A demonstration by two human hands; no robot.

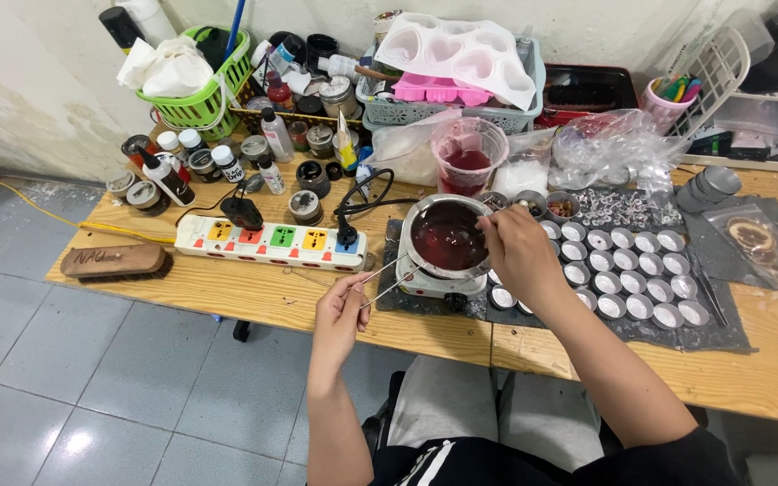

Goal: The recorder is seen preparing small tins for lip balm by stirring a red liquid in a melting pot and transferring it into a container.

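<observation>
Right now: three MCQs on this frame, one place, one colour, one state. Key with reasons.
1. Where does the metal pot sit?
A. on the small electric hot plate
B. in the green basket
C. on the floor

2. What colour is the liquid in the pot?
A. clear
B. dark red
C. blue

3. What is the left hand doing?
A. resting flat on the table
B. gripping thin metal tongs
C. holding the brush

Key:
1 A: the pot stands directly on the hot plate, right of the power strip.
2 B: the surface shows deep red.
3 B: its fingers pinch the tongs, which point toward the pot, while the right hand reaches over the rim.
</observation>
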